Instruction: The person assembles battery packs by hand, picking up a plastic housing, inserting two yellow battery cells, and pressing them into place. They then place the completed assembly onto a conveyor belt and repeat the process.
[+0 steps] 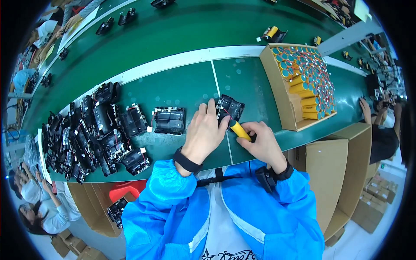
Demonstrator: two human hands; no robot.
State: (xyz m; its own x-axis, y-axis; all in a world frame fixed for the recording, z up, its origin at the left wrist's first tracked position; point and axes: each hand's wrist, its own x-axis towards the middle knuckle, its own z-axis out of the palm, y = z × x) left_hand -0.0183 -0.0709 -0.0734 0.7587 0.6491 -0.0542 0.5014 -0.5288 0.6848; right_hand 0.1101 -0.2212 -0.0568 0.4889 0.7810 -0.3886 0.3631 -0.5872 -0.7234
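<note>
A person's right hand [262, 142] pinches a yellow cell [241, 131] at the near edge of a black shell [232, 106] on the green bench [184, 82]. The left hand [203, 131] reaches along the shell's left side, fingers slightly parted, its grip unclear. A heap of shells [80, 136] lies left; a carton [279, 94] of cells stands right.

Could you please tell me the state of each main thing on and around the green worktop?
Left hand: at the black shell, grip unclear
Right hand: gripping the yellow battery
Yellow battery: held, mostly outside the black shell
Black shell: hollow side up
Battery carton: open, partly filled
Shell pile: heaped loosely
Large cardboard box: open
</note>
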